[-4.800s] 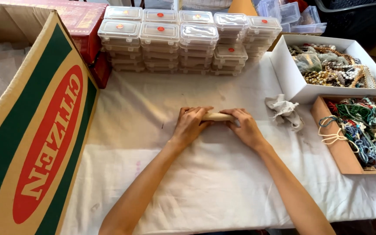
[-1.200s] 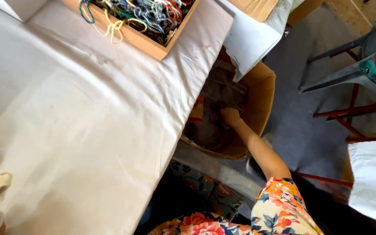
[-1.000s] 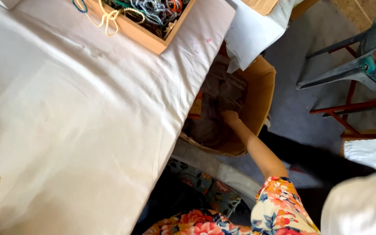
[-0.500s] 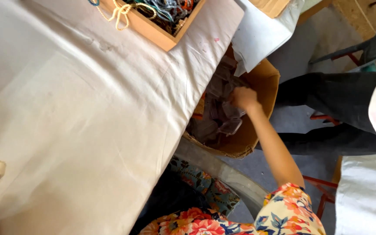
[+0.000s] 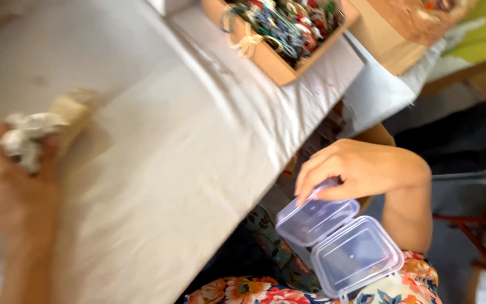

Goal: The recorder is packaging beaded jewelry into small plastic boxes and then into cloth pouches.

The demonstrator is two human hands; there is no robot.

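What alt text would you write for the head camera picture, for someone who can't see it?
The person's right hand holds an open, empty clear plastic box beside a white-covered table. Their blurred left hand grips a whitish bundle on it, and a cardboard tray of colourful beads sits at the far edge.

head cam | single view | looks steeply down, tilted | close over table point(image 5: 158, 146) edge and lap

left hand point(image 5: 12, 180): low at frame's left, blurred, fingers curled shut around something pale | right hand point(image 5: 361, 169): off to the right, wrist bent, fingertips pinching (thumb underneath) | forearms: bare, well apart
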